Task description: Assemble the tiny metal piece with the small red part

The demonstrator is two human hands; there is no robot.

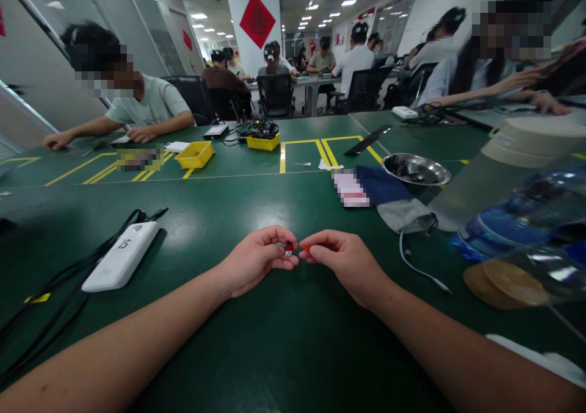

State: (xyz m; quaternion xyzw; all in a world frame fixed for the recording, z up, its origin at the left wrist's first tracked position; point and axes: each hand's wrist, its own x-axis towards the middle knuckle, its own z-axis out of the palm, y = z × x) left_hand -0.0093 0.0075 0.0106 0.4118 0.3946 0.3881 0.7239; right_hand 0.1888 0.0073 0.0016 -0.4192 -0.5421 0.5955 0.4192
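Note:
Over the middle of the green table (192, 352), my left hand (259, 257) pinches a small dark red piece with a clear or silvery lower part (289, 248) between thumb and fingers. Close to its right, my right hand (345, 257) is closed on a tiny orange-red piece (306, 249) at the fingertips. The fingertips of both hands almost meet. What kind of things the two pieces are is too small to tell.
A white power bank (123, 257) with black cables lies left. Ahead are yellow trays (195, 155) and a metal bowl (416, 169). A blue-grey pouch (389, 193), a large tumbler (494, 169) and plastic bottles (513, 218) stand right. Other people sit around.

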